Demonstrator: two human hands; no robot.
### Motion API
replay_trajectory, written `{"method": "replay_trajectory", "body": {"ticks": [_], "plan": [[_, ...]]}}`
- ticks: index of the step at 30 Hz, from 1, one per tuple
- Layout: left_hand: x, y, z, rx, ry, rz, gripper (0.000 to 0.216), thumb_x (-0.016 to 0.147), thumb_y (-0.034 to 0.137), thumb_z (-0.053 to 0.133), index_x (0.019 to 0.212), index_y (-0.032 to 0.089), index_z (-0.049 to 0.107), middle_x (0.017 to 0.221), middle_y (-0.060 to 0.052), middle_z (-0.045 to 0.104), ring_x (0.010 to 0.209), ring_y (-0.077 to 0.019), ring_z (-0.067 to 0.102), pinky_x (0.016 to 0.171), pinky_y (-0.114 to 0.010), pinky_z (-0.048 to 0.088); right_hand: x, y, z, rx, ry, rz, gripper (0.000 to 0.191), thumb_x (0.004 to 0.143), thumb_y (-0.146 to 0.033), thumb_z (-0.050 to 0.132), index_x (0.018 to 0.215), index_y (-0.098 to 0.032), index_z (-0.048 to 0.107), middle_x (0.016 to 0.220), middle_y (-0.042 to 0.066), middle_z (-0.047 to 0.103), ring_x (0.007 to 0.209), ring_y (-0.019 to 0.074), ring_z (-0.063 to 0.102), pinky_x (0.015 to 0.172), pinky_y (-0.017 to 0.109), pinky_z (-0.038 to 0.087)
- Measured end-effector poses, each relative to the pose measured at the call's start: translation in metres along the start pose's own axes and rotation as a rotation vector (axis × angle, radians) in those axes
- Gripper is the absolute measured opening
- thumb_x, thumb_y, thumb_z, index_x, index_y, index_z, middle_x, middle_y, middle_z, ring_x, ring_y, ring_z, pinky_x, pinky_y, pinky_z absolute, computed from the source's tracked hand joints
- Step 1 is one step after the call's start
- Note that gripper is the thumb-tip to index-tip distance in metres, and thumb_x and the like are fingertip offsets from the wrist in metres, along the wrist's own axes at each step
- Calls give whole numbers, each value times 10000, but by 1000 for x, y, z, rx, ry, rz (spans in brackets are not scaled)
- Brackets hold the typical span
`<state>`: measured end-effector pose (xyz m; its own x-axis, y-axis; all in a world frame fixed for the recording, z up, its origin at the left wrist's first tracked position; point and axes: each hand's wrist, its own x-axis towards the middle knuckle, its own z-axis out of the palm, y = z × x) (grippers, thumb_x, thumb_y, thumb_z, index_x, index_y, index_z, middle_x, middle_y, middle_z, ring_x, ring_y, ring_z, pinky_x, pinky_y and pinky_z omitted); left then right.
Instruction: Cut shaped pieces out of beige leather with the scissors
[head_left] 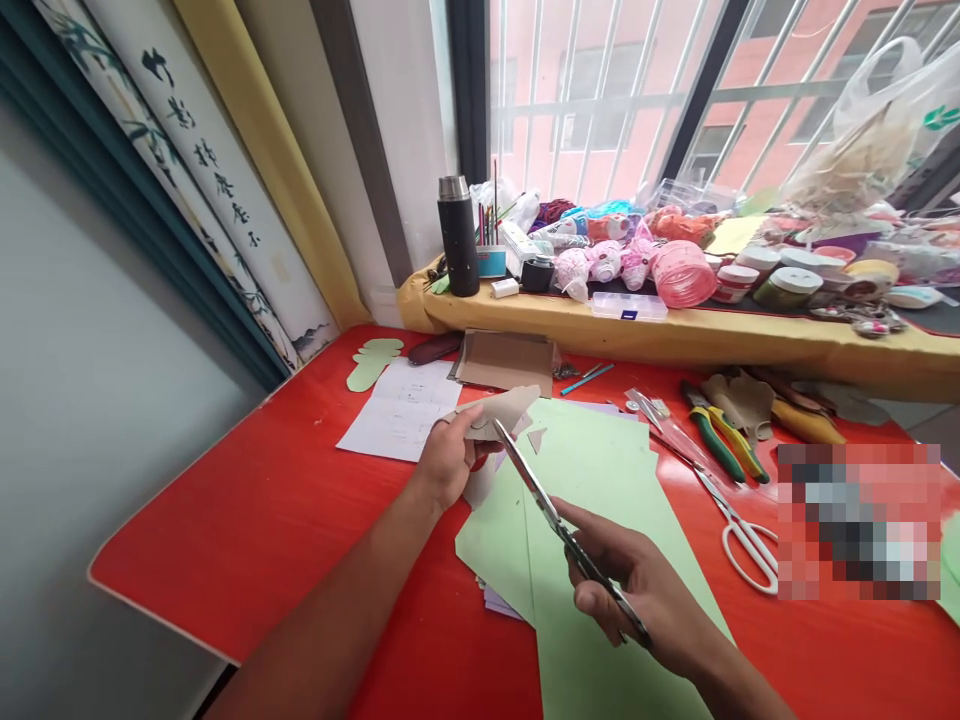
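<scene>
My left hand (448,462) is closed on a piece of greyish cardboard (511,404), thumb on top and fingers beneath. My right hand (641,585) grips a pair of dark-handled metal scissors (541,500). The scissor tips point up and left, meeting the lower edge of the cardboard close to my left thumb. A small triangular scrap (535,440) shows just right of the blades. Below both hands lie large sheets of light green paper (600,480), with some purple paper peeking out underneath. Part of the cardboard is hidden by my fingers.
White-handled scissors (750,550) and green-and-yellow pliers (724,440) lie on the red table (247,510) at right. Behind are brown cardboard sheets (506,362), white paper (405,405) and a green cut-out (375,362). A black thermos (457,240) and several jars crowd the windowsill.
</scene>
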<state>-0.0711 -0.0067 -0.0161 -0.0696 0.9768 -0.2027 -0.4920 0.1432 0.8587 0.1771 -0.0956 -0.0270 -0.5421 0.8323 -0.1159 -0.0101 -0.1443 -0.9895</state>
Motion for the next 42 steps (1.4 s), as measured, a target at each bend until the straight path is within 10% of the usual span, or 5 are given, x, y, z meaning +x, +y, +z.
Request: {"method": "replay_trajectory", "body": {"ticks": [24, 42], "plan": [[3, 10, -10, 6, -101, 11, 308, 887, 406, 772, 985, 115, 792, 982, -150, 811, 913, -313, 778, 760, -405, 624, 9, 9, 3, -176, -50, 145, 1028, 863, -817, 753, 1658, -195, 558, 743, -36, 413, 624, 163, 332, 524, 287, 274], [5, -6, -14, 171, -40, -48, 266, 890, 407, 776, 828, 153, 729, 759, -65, 691, 651, -168, 607, 573, -297, 473, 9, 23, -2, -154, -3, 111, 933, 906, -695, 799, 1661, -203, 557, 737, -39, 440, 580, 148, 361, 490, 276, 315]]}}
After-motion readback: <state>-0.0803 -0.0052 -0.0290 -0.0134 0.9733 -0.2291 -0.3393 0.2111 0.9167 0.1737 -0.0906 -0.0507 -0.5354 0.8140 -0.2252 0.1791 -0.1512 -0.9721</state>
